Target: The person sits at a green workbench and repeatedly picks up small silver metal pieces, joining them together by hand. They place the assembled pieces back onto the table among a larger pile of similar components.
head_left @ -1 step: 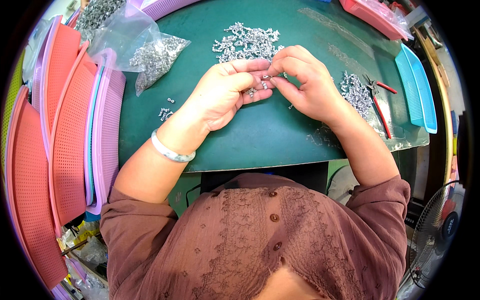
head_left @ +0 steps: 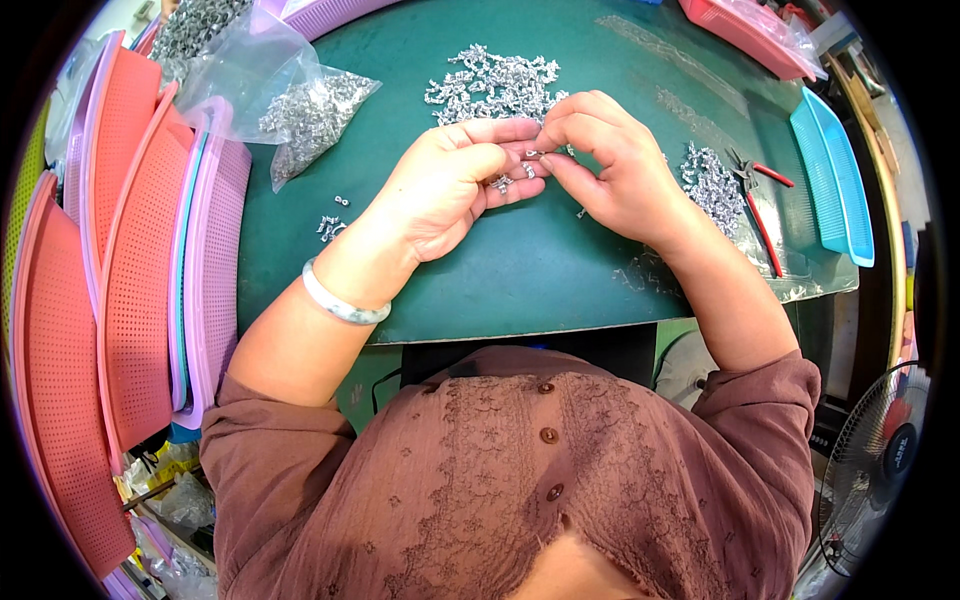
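Observation:
My left hand (head_left: 445, 175) is turned palm up over the green table, its fingers curled around several small silvery metal parts (head_left: 503, 184). Against its fingertips, the thumb and forefinger of my right hand (head_left: 620, 165) pinch another small metal piece (head_left: 536, 154); its exact kind is too small to make out. Just beyond both hands lies a loose heap of similar silvery parts (head_left: 495, 85). A second heap (head_left: 712, 190) is spread to the right of my right hand, beside pliers with red handles (head_left: 765, 230).
Left of the hands are a few loose parts (head_left: 330, 228) and a clear plastic bag of parts (head_left: 315, 115). Stacked pink and purple perforated baskets (head_left: 140, 270) line the left side. A blue basket (head_left: 835, 185) stands at the table's right edge, a fan (head_left: 880, 465) below it.

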Tool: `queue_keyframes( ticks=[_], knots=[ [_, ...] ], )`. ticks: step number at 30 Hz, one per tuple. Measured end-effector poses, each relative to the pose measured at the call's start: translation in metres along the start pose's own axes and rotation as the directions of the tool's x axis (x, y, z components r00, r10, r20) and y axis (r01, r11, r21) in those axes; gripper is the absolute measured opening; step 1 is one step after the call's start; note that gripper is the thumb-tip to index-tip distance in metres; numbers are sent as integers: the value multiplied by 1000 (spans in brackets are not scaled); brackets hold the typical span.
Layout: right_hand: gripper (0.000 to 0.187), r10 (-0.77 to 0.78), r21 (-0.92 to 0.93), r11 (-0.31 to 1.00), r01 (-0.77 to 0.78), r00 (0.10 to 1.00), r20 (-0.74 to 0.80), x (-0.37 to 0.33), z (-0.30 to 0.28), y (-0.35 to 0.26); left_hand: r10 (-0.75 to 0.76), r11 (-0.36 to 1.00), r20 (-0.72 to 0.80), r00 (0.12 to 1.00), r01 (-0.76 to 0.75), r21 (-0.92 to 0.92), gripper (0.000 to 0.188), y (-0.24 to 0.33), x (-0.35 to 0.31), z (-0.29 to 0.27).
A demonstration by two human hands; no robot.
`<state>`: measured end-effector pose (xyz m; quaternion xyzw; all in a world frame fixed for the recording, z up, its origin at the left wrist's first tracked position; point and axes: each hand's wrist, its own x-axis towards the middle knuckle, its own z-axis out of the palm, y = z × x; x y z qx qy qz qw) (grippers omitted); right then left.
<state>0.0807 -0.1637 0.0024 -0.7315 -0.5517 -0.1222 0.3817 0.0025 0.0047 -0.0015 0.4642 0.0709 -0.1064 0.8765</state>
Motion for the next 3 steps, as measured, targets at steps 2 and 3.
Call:
queue_keyframes(
  ticks=[2,3],
  knots=[
    [12,-4,1,1000,4,1000,-1,0,0,1,4,1000,4,1000,-4,-9,31,0,0,0],
    [12,-5,1,1000,5,1000,7,0,0,2,4,1000,3,1000,-4,-10,31,0,0,0]
  ],
)
